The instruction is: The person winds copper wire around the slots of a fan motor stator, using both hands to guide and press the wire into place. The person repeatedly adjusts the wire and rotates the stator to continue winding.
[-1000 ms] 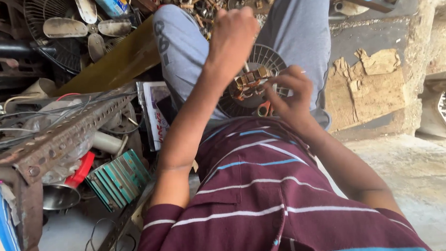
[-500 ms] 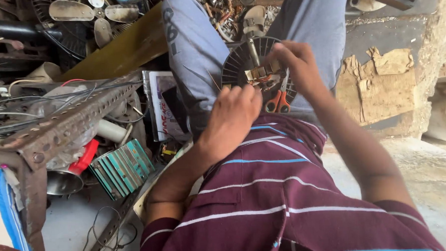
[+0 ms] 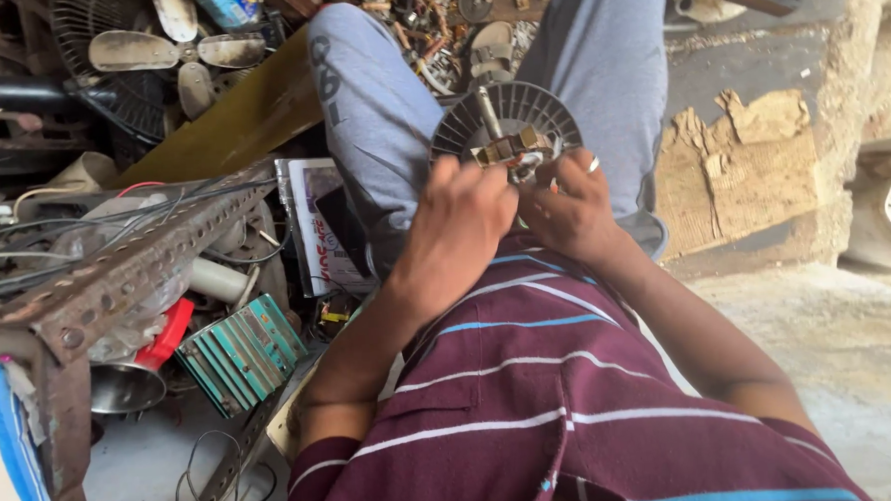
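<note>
Far left: rusty perforated angle-iron frame (image 3: 116, 280), loose dark wires draped over it; a red plastic cap (image 3: 166, 334) and a shiny steel cup (image 3: 123, 387) beneath.
Lower left: green finned block with pale stripes (image 3: 242, 353), lying on the floor beside tangled wire.
Upper left: black wire fan guard with beige plastic blades (image 3: 161, 52), leaning among scrap.
Centre left: grey trouser knee (image 3: 364, 94), raised; a printed white booklet (image 3: 309, 226) just beside it.
Left hand (image 3: 457, 232): over the lap, back toward camera, fingers curled together at the near rim of the motor; what they pinch, cannot tell.
Centre: round black ribbed fan motor housing (image 3: 530, 112), steel shaft upright, brass-coloured parts at its middle; sits between the knees, touching both hands.
Right hand (image 3: 569, 210): fingers closed on the housing's lower edge, a ring on one finger.
Right: torn brown cardboard (image 3: 733, 183) against the crumbling wall.
</note>
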